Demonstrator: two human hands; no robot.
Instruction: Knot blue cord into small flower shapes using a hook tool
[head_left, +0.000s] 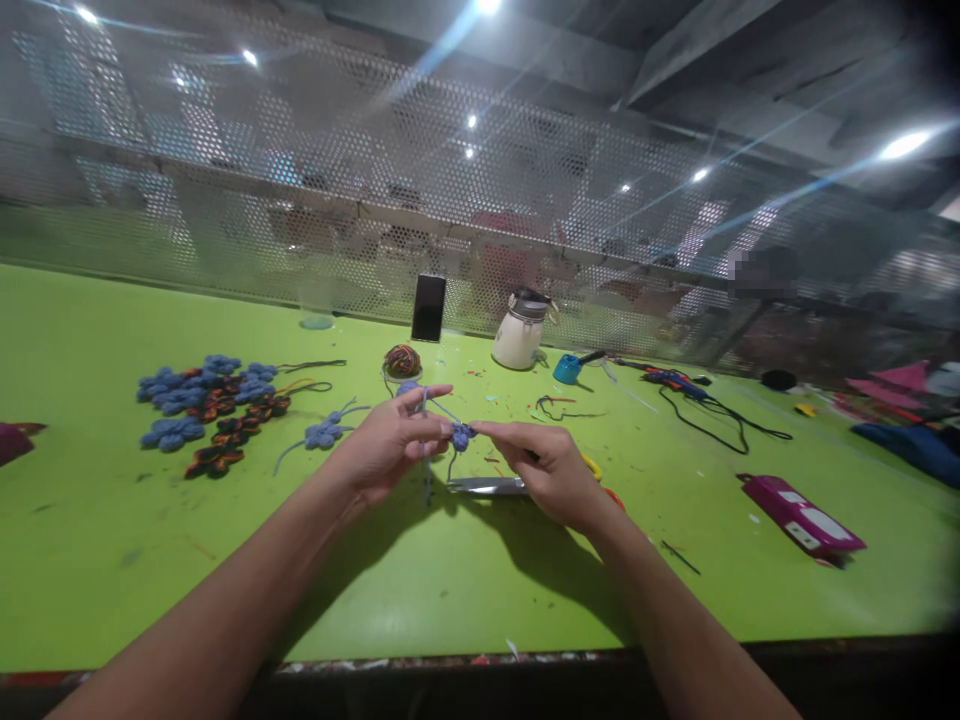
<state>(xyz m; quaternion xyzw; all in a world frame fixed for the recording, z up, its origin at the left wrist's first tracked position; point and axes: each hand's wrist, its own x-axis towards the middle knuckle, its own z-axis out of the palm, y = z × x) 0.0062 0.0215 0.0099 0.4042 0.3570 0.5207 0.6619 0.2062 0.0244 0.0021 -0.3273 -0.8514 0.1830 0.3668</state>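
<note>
My left hand (pixel 390 440) pinches a small blue crochet piece (pixel 461 437) between thumb and fingers, and a blue yarn strand runs over its raised index finger. From the right, my right hand (pixel 555 465) is closed with its index finger stretched to the piece. It grips what looks like a crochet hook, mostly hidden by the fingers. Scissors (pixel 487 486) lie under my right hand, blades pointing left, with yellow and orange handles partly covered. Behind my left hand are a blue yarn ball (pixel 409 387), partly hidden, and a multicoloured yarn ball (pixel 402 361).
Finished blue flowers (pixel 172 432) and dark orange-flecked flowers (pixel 217 458) lie left; a single blue flower (pixel 324 432) is nearer. A phone (pixel 429 308), a white jug (pixel 519 335) and a blue pot (pixel 568 369) stand behind. Right are dark cords (pixel 697 392) and a magenta box (pixel 802 515).
</note>
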